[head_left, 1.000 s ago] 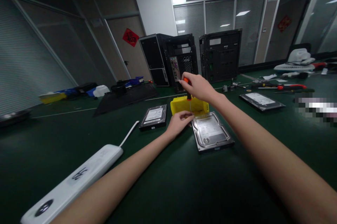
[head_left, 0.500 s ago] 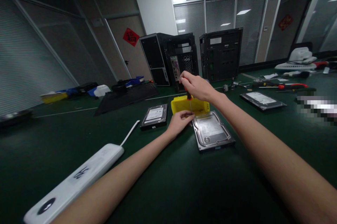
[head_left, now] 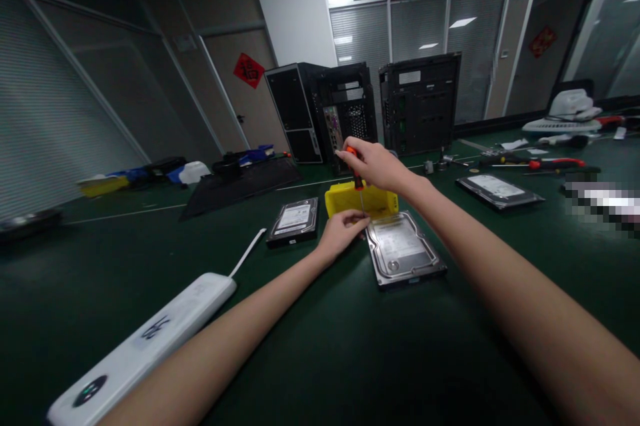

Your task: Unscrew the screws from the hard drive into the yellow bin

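Observation:
My right hand [head_left: 377, 166] is closed round the red and black handle of a small screwdriver [head_left: 357, 179], held upright with its thin shaft pointing down at the far left corner of a silver hard drive [head_left: 403, 249]. My left hand [head_left: 343, 231] rests at that same corner, its fingers pinched round the shaft near the tip. The drive lies flat on the dark green table [head_left: 350, 346]. A yellow plastic tray [head_left: 361, 201] stands just behind the drive and both hands.
A second hard drive [head_left: 293, 219] lies left of the tray and a third [head_left: 497, 190] at the right. A white power strip [head_left: 145, 339] lies near left. Two black computer cases [head_left: 345, 113] stand behind. Red-handled tools [head_left: 550, 163] lie far right.
My right hand has shifted slightly on the screwdriver handle, its fingers turning about it. My left hand and the drive stay in place.

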The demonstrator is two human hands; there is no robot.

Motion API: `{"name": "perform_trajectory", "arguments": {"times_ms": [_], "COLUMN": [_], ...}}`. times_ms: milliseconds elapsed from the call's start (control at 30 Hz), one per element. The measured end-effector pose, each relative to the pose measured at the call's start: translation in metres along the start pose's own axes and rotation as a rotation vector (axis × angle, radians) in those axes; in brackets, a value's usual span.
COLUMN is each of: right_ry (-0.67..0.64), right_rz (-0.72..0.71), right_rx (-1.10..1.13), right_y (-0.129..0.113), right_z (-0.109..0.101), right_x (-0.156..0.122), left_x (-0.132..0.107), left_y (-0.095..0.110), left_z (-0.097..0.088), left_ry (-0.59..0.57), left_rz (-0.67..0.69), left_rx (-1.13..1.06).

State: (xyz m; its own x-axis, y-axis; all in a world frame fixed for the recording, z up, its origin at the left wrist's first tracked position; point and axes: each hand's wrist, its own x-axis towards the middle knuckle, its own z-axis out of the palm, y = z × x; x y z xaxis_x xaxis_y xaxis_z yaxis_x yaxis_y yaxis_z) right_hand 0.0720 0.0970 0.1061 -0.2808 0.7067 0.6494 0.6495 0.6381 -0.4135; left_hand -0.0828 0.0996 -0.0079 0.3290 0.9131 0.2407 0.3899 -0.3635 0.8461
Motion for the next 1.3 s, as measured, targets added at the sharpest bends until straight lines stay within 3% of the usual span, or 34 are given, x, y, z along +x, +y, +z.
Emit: {"name": "perform_trajectory", "arguments": {"times_ms": [1300], "right_ry": [-0.021], "right_rz": [-0.007], "right_rx": [0.073], "right_y": [-0.0006], "right_z": [0.0017], "right_x": [-0.0002], "left_x": [-0.0001], "left_y": [0.0011], "left_z": [0.0005], "left_ry": [-0.001], "left_rz": [0.010], "left_rx": [0.013]}}
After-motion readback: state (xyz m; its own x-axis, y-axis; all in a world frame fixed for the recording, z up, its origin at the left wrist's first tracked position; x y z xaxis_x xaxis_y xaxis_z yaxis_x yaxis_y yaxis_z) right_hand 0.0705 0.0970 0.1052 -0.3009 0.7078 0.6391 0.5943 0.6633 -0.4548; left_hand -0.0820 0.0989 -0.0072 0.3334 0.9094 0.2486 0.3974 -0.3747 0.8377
